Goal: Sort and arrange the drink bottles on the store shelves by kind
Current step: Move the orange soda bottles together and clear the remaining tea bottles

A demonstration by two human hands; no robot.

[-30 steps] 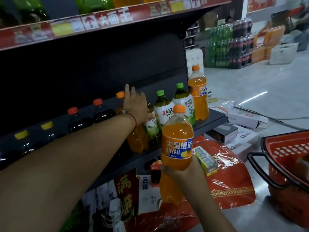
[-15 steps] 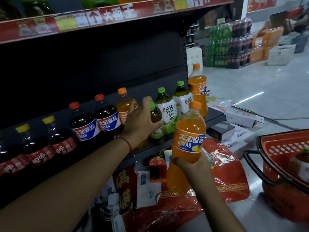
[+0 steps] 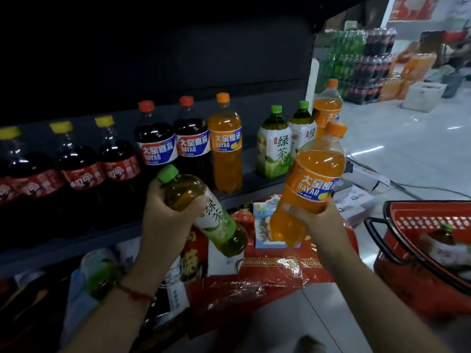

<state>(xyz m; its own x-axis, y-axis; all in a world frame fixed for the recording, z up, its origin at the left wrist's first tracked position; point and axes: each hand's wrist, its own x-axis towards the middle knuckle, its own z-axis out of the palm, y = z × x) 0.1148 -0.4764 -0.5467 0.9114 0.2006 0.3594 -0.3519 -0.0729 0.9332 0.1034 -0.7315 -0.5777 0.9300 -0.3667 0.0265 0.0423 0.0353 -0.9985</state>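
two bottles are being held out in front of the dark metal shelf (image 3: pixel 254 192), both off it. the upper shelf space is sinking into shadow, and the goods below, wrapped in red crinkled plastic (image 3: pixel 254 276), are staying hard to make out. the red plastic shopping basket (image 3: pixel 420 271) is running off the right edge, with a blurred bottle lying inside. the pale tiled floor (image 3: pixel 407 149) is stretching away to stacked drink packs (image 3: pixel 362 64) at the back of the store. the left hand (image 3: pixel 165 220) is wrapping around the neck end of a green-capped plastic bottle of green tea (image 3: pixel 206 212), which is tilting with its base down to the right. the right hand (image 3: pixel 313 217) is gripping the waist of an orange-capped plastic bottle of orange soda (image 3: pixel 308 184), leaning right. on the shelf, dark cola bottles with yellow caps (image 3: pixel 76 169) are standing left, red-capped dark bottles (image 3: pixel 175 146) next, then an upright orange soda bottle (image 3: pixel 226 146), two green tea bottles (image 3: pixel 275 146), and another orange bottle (image 3: pixel 327 110) at the end.
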